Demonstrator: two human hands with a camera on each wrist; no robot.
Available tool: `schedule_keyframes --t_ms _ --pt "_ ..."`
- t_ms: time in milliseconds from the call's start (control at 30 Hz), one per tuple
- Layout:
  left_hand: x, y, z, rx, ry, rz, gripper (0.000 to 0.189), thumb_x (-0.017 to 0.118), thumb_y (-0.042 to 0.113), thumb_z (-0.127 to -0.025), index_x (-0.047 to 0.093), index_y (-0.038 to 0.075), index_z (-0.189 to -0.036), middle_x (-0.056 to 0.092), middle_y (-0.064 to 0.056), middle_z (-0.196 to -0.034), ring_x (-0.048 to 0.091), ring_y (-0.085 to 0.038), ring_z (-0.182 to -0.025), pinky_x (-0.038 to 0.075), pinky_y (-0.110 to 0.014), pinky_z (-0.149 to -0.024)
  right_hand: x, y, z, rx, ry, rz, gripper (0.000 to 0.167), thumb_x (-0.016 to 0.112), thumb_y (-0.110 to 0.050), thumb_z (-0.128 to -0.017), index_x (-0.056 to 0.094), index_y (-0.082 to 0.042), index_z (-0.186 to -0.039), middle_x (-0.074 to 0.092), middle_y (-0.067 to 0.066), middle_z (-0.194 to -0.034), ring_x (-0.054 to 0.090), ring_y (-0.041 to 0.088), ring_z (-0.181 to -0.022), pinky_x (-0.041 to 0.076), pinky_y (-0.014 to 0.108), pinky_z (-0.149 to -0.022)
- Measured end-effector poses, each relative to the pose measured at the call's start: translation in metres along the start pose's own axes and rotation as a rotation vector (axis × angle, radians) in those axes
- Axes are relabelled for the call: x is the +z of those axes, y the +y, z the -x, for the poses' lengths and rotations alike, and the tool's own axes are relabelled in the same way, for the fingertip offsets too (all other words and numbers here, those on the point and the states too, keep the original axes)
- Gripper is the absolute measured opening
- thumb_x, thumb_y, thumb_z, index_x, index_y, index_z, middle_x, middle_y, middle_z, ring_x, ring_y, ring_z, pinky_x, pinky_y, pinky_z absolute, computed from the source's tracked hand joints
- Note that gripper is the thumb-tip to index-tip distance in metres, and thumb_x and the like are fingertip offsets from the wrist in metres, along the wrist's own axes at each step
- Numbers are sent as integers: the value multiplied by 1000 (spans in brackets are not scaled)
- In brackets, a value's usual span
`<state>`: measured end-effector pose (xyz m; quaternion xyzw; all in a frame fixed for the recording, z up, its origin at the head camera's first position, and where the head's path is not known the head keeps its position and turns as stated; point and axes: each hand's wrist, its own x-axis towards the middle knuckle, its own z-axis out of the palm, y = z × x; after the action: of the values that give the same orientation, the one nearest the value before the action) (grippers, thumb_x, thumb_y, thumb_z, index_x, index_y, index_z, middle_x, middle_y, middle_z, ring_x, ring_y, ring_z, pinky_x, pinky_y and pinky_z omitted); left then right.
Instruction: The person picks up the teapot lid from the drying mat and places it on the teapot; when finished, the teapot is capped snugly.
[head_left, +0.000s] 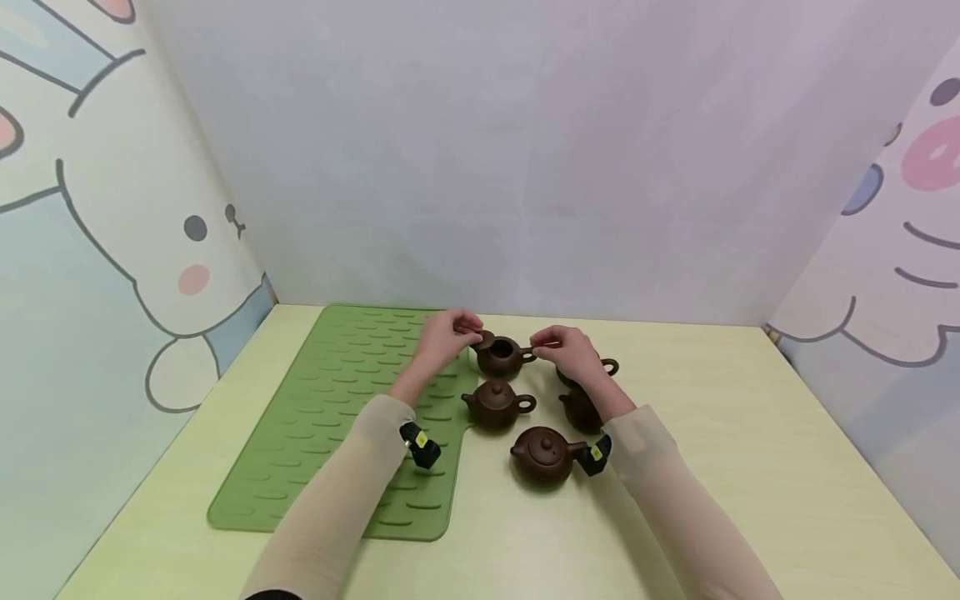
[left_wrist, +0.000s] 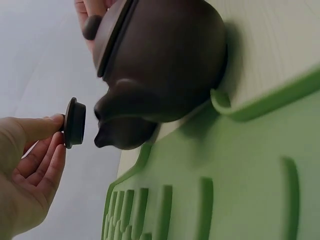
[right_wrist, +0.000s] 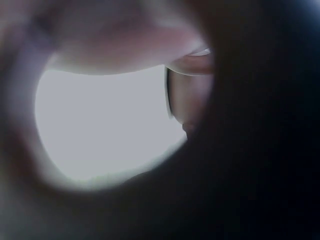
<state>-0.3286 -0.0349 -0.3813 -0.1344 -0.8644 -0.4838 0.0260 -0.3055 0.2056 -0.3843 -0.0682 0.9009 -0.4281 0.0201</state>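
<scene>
My left hand [head_left: 448, 335] pinches a dark brown teapot lid [left_wrist: 75, 123] by its knob, thumb against fingers, with the lid tipped on edge. In the head view that lid is just left of a teapot [head_left: 501, 360] whose round mouth lies uncovered. At this teapot's handle, my right hand [head_left: 567, 352] pinches with thumb and fingertips. A lidded teapot [head_left: 495, 406] stands just in front of the uncovered one. The right wrist view is mostly dark and blurred, with fingers [right_wrist: 130, 47] across its top.
A green ridged mat [head_left: 300, 417] covers the table's left part. Another lidded teapot [head_left: 543, 457] stands nearer the front. Two more, one a brown teapot [head_left: 581, 410], are partly hidden behind the right hand and forearm. A pale wall [head_left: 525, 167] rises behind the table [head_left: 750, 467].
</scene>
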Motion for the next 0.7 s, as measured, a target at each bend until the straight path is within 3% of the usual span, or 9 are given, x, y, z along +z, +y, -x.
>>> schedule_keyframes --t_ms 700 --pt "33 0 -12 25 -15 2 13 73 7 -90 70 7 -103 73 -10 -105 70 -22 -95 59 -31 -84 1 0 1 14 1 0 26 65 -14 -96 69 -2 -119 70 15 -121 64 33 -119 52 47 -99"
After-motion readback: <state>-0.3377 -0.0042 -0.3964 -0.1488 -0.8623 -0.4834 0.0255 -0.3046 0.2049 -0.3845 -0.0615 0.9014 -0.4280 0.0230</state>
